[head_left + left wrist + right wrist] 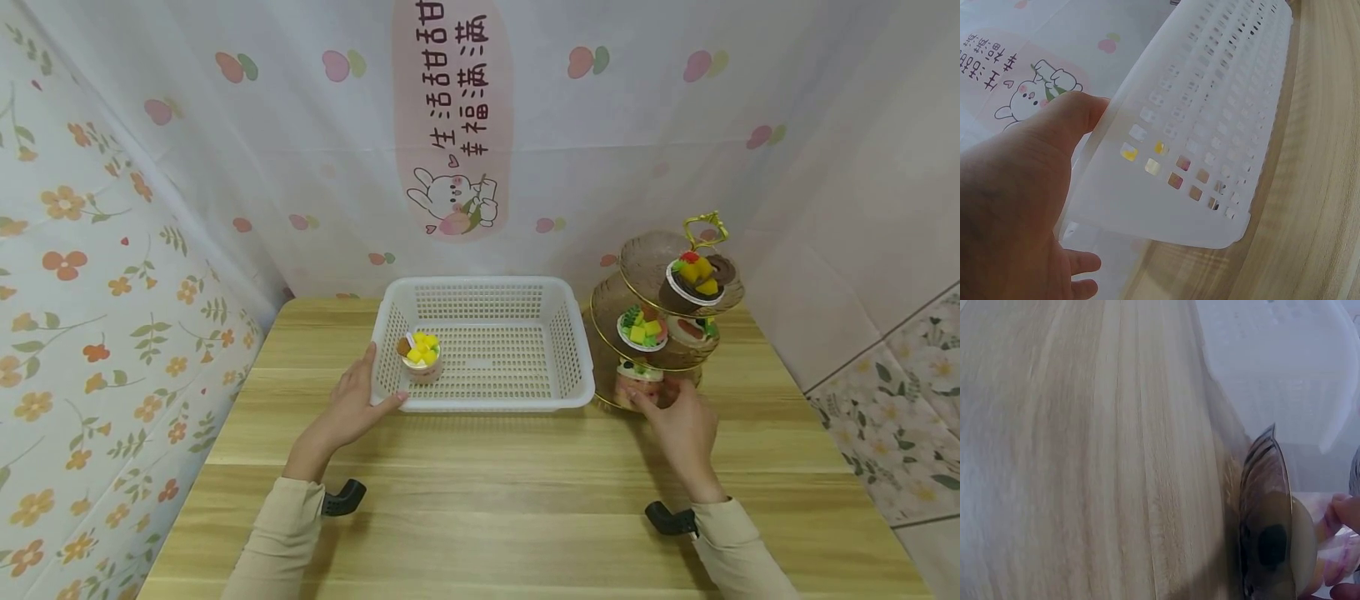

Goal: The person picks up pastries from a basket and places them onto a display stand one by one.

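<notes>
A white plastic basket sits on the table, with a small toy dessert cup topped in yellow at its left end. My left hand grips the basket's front left corner, thumb over the rim. At the right stands a three-tier cake stand with gold edges. My right hand pinches a pink dessert cup at the bottom tier; the fingers hide part of it. In the right wrist view, fingers lie on the pink cup above the clear plate.
On the middle tier are a cup with yellow cubes and another cup. A dark brown cup rests on the top tier, under the gold handle. A printed curtain hangs behind the wood-grain table.
</notes>
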Demonstrator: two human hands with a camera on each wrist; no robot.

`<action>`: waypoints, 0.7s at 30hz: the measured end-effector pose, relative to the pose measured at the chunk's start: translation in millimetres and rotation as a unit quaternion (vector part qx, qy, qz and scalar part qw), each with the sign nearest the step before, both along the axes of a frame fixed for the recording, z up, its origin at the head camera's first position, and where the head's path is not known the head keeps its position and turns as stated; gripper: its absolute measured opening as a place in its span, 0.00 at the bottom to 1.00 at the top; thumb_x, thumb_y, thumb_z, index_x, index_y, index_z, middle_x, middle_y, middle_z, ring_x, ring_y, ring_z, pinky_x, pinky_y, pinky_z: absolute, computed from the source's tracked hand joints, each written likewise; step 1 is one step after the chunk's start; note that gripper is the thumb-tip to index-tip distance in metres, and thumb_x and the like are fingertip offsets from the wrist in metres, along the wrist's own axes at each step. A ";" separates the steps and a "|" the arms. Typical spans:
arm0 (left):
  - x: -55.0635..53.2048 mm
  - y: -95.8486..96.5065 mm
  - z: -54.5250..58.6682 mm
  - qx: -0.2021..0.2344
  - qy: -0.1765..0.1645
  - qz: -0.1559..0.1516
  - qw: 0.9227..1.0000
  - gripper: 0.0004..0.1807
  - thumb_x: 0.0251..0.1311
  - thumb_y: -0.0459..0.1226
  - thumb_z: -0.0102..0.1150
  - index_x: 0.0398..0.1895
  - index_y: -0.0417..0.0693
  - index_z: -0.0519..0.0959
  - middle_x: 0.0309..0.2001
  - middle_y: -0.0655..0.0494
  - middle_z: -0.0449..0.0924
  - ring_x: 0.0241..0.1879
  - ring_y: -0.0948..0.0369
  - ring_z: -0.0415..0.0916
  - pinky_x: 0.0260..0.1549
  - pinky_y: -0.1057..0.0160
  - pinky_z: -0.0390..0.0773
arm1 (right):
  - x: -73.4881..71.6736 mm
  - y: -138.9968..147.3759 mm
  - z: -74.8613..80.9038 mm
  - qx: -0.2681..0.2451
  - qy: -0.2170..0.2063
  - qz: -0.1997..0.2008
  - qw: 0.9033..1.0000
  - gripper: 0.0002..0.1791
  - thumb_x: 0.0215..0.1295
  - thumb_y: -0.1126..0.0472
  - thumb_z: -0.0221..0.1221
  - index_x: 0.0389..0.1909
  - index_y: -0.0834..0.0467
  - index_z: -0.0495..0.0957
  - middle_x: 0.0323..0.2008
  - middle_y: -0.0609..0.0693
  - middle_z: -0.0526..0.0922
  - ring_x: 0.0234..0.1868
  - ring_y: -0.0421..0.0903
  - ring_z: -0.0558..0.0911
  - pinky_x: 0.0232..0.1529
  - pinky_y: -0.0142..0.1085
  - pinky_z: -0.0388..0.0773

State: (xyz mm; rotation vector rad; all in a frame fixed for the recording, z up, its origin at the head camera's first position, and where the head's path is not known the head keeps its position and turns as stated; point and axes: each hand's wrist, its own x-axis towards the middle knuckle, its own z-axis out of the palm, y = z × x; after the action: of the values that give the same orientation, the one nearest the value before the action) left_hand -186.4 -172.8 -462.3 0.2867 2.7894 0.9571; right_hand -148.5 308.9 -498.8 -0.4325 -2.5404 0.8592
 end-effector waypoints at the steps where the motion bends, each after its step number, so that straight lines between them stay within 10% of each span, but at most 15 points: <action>1: 0.0 0.0 0.1 0.001 0.000 0.000 1.000 0.59 0.64 0.63 0.53 0.80 0.46 0.29 0.79 0.35 0.41 0.77 0.35 0.37 0.70 0.28 0.41 | 0.3 -0.4 0.6 0.001 -0.001 0.000 1.000 0.31 0.54 0.47 0.71 0.50 0.65 0.76 0.41 0.66 0.87 0.45 0.65 0.81 0.47 0.56 0.64; 21: -0.1 -0.2 0.1 -0.003 0.006 0.000 1.000 0.59 0.63 0.63 0.53 0.80 0.44 0.30 0.79 0.34 0.41 0.77 0.34 0.39 0.70 0.27 0.42 | 4.1 2.4 3.6 0.012 -0.001 0.017 1.000 0.29 0.53 0.51 0.73 0.47 0.66 0.74 0.42 0.67 0.86 0.44 0.67 0.81 0.44 0.55 0.66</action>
State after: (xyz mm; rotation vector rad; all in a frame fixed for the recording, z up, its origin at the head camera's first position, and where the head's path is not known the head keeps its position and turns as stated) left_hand -186.5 -173.0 -462.2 0.2933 2.8025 0.9495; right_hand -144.4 311.2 -495.2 -0.3832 -2.5653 0.8394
